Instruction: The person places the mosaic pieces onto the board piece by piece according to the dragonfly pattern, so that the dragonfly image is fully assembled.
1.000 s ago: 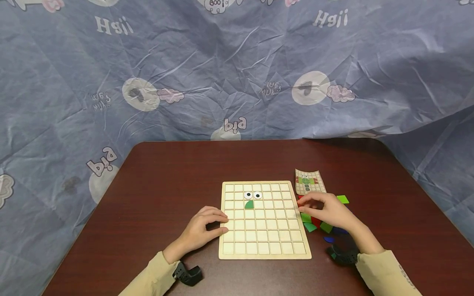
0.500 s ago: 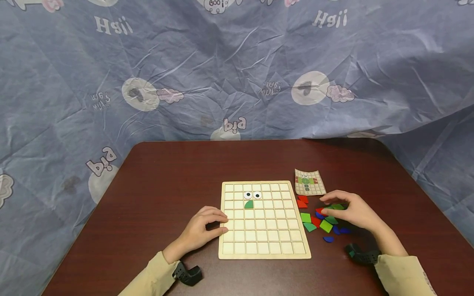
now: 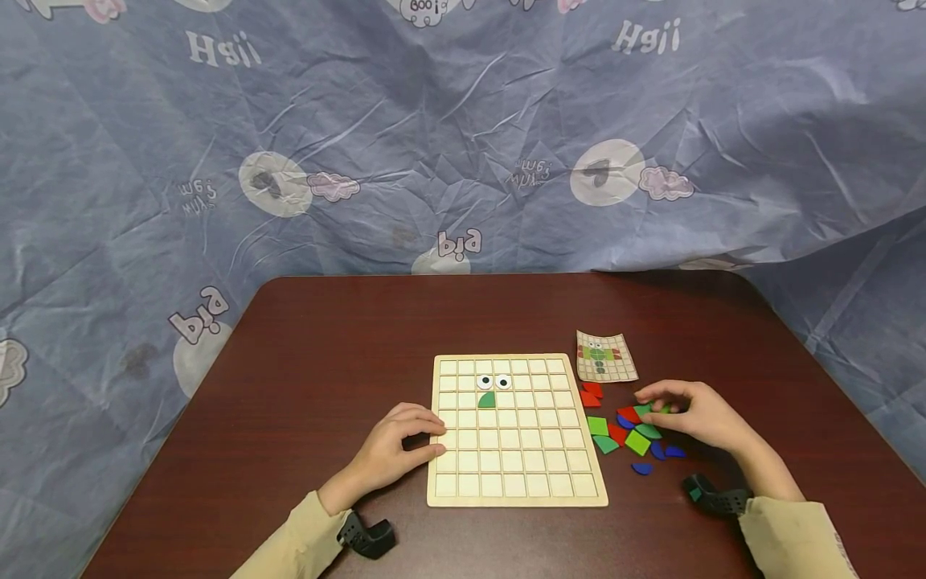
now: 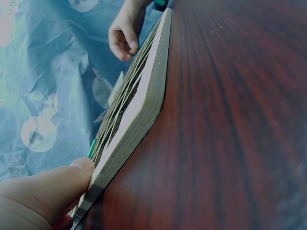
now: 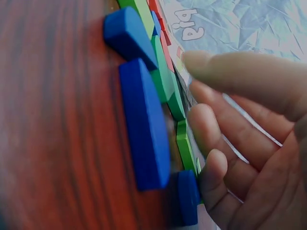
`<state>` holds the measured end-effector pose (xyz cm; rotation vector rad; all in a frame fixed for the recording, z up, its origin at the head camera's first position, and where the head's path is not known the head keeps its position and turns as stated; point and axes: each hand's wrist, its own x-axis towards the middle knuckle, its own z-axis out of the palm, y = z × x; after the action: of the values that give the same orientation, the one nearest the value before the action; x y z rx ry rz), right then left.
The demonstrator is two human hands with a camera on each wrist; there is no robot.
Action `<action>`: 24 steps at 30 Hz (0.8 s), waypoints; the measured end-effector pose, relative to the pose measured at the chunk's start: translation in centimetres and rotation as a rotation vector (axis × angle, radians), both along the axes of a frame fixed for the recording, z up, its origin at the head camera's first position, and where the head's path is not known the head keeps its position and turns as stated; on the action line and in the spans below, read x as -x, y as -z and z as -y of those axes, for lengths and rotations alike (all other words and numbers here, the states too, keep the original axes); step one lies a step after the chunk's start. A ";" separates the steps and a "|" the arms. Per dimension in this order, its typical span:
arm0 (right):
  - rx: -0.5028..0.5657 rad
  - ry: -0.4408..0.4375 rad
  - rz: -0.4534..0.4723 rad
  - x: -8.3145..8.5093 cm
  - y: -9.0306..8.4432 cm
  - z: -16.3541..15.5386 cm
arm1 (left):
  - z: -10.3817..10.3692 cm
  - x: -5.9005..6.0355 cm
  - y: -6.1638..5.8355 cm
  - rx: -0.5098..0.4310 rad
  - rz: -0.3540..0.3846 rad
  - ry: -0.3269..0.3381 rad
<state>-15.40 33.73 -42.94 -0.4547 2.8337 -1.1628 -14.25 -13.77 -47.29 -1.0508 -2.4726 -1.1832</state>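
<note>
My left hand point(image 3: 400, 441) rests at the left edge of a pale wooden grid board point(image 3: 499, 464), fingertips and thumb at its rim. In the left wrist view the thumb point(image 4: 57, 189) lies along the board's edge. On the board are two white eye discs point(image 3: 494, 383) and a green quarter-round piece point(image 3: 487, 400). Over a pile of coloured pieces at the right hovers my right hand point(image 3: 702, 414), its thumb and fingers apart. Beneath and beside it lie a red piece point(image 3: 628, 415), a dark green piece point(image 3: 648, 432) and a light green square point(image 3: 638, 443).
A small picture card point(image 3: 606, 358) with a grid pattern lies behind the pile. Red pieces point(image 3: 591, 394) and a green square point(image 3: 597, 426) sit by the board's right edge, with blue pieces point(image 3: 641, 468) nearer the front. A blue cloth point(image 3: 434, 145) hangs behind the table.
My right hand has moved right from the board's edge to the pile, then dropped lower and slightly further right over the pieces. The left hand and the board have stayed put.
</note>
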 end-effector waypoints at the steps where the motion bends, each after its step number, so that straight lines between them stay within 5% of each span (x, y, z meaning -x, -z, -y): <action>1: -0.001 -0.001 0.006 0.0 0.1 -0.1 | 0.0 0.0 0.0 -0.001 -0.001 0.000; 24: -0.014 -0.074 0.061 0.7 0.1 -0.8 | -0.1 -0.1 -0.2 0.000 0.001 -0.001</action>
<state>-16.06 34.54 -43.02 -0.5092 2.7471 -1.1231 -14.16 -13.69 -47.13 -1.0488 -2.4735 -1.1837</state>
